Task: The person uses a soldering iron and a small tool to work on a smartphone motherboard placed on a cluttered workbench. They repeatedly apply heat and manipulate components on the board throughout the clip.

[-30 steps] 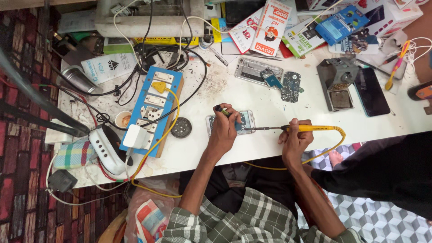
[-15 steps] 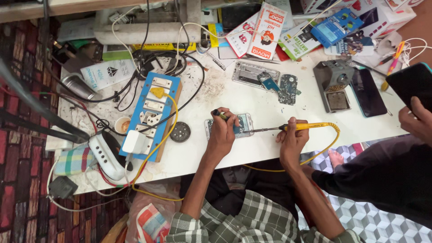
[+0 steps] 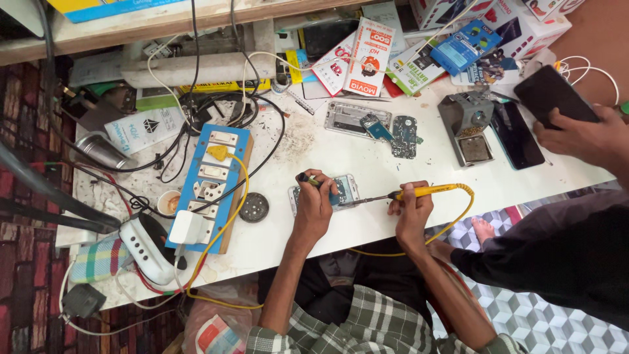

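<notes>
The opened phone (image 3: 335,192) is lying flat near the middle of the white tabletop (image 3: 367,160), and the left hand (image 3: 314,203) is pinning its left edge while pinching a small dark tool (image 3: 308,179). The right hand (image 3: 411,208) is clamping its grip around the yellow soldering iron (image 3: 422,192), tip meeting the phone. It looks light, thin and fragile, best held by its edges, away from the bare board

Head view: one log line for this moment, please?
left hand: steadies opened phone | right hand: holds yellow soldering iron, tip at phone
</notes>
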